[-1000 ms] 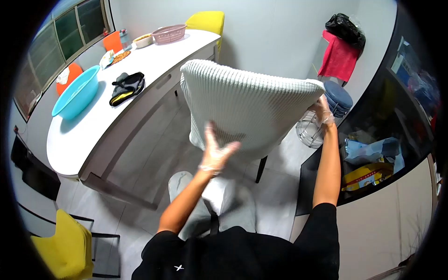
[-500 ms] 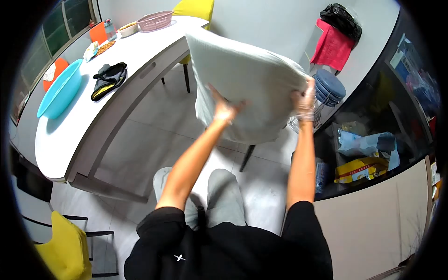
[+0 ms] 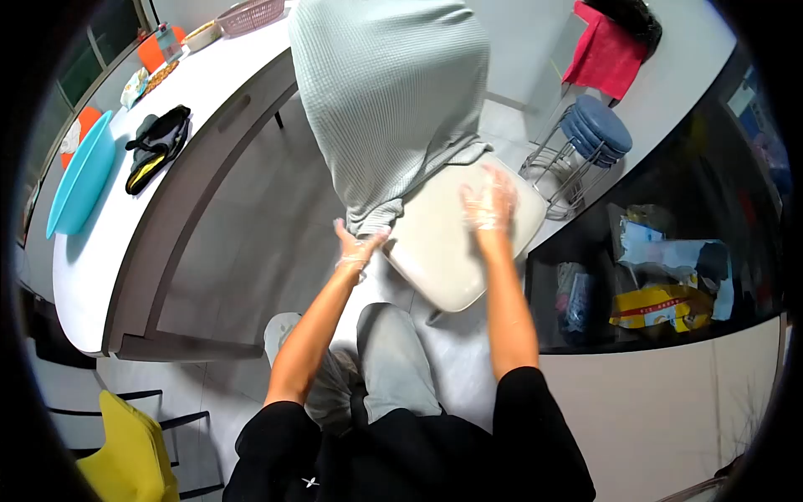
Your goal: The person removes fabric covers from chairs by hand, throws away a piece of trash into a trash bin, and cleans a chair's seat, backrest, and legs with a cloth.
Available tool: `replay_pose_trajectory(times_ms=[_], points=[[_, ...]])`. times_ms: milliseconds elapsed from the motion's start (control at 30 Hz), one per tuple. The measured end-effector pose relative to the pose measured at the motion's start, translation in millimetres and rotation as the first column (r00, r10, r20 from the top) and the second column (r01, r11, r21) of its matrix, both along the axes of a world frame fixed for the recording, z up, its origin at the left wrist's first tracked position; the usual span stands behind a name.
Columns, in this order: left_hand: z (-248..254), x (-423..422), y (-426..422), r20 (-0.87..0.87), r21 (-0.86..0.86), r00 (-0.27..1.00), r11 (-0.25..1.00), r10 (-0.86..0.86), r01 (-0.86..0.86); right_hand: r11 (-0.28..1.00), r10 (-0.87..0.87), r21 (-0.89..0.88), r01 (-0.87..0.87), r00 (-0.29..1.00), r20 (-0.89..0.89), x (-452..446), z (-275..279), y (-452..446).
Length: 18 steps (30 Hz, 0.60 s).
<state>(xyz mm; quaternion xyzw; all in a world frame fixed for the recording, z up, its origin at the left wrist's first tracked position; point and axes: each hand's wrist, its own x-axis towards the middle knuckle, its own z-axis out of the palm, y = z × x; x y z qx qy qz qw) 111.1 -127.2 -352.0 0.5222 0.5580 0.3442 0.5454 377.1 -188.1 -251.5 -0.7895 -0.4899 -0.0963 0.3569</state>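
A chair stands in front of me, its backrest wrapped in a pale grey ribbed chair cover [image 3: 389, 92]. The cover's lower edge lies bunched where the back meets the bare beige seat [image 3: 447, 243]. My left hand [image 3: 360, 249], in a clear plastic glove, is at the cover's lower left corner beside the seat edge. Its thumb stands apart from the fingers, whose tips are partly hidden. Over the right part of the seat is my right hand [image 3: 489, 201], also in a clear glove, with fingers spread and nothing held.
Left of the chair, a white table [image 3: 84, 293] holds a turquoise basin [image 3: 82, 180], a dark bundle with yellow trim [image 3: 157, 146] and a pink basket [image 3: 249, 15]. Stacked blue stools [image 3: 595, 132] and a dark cabinet [image 3: 585, 284] stand at right. A yellow chair [image 3: 130, 452] is behind left.
The chair has turned, so its seat now faces me. My right hand has left the cover's edge and moved over the seat; my left hand has moved down to the cover's lower corner.
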Motion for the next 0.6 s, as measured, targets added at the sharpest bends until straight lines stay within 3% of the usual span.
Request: replay_pose_trajectory(times_ms=[33, 67, 100, 133, 233, 267, 333, 367, 400, 467, 533, 600], points=[[4.0, 5.0, -10.5, 0.075, -0.139, 0.995, 0.988, -0.059, 0.069, 0.894, -0.215, -0.403, 0.197, 0.977, 0.0, 36.3, -31.5, 2.1], [0.4, 11.6, -15.5, 0.09, -0.179, 0.996, 0.983, -0.027, 0.043, 0.741, -0.362, -0.598, 0.306, 0.932, 0.029, 46.2, -25.2, -10.0], [-4.1, 15.7, -18.4, 0.104, -0.22, 0.995, 0.975, 0.003, 0.02, 0.71, -0.345, -0.647, 0.279, 0.938, 0.025, 71.8, -33.6, -19.6], [-11.1, 16.7, -15.6, 0.134, -0.18, 0.991, 0.984, 0.03, -0.006, 0.745, -0.381, -0.605, 0.282, 0.924, -0.037, 97.6, -62.2, -23.5], [-24.0, 19.9, -3.4, 0.157, -0.101, 0.988, 0.995, 0.012, 0.004, 0.808, -0.423, -0.498, 0.315, 0.899, -0.118, 114.2, -60.0, -39.4], [-23.5, 18.1, 1.3, 0.064, -0.114, 0.998, 0.993, -0.005, 0.012, 0.773, -0.485, -0.519, 0.364, 0.867, -0.112, 113.1, -63.4, -37.4], [-46.5, 18.1, 20.4, 0.052, -0.026, 0.998, 0.999, 0.028, -0.027, 0.693, -0.603, -0.556, 0.46, 0.792, -0.096, 95.6, -45.9, -34.3], [-63.9, 12.9, 37.1, 0.052, 0.055, 0.998, 0.998, 0.033, -0.036, 0.68, -0.59, -0.595, 0.428, 0.802, -0.098, 94.9, -44.6, -35.4], [-41.9, 5.6, 41.8, 0.056, 0.07, 0.998, 0.997, 0.029, -0.032, 0.667, -0.577, -0.631, 0.397, 0.81, -0.1, 94.3, -43.3, -37.0], [-60.2, -14.7, 78.4, -0.091, 0.251, 0.992, 0.966, 0.09, -0.064, 0.638, -0.538, -0.695, 0.332, 0.838, -0.094, 87.3, -36.6, -42.2], [-31.0, -33.4, 93.4, -0.373, 0.36, 0.908, 0.932, 0.191, -0.048, 0.6, -0.478, -0.756, 0.261, 0.875, -0.077, 69.8, -30.2, -49.5], [-32.6, -50.4, 126.6, -0.54, 0.4, 0.805, 0.917, 0.246, -0.012, 0.771, -0.285, -0.61, 0.186, 0.956, -0.069, 65.0, -38.0, -49.5]])
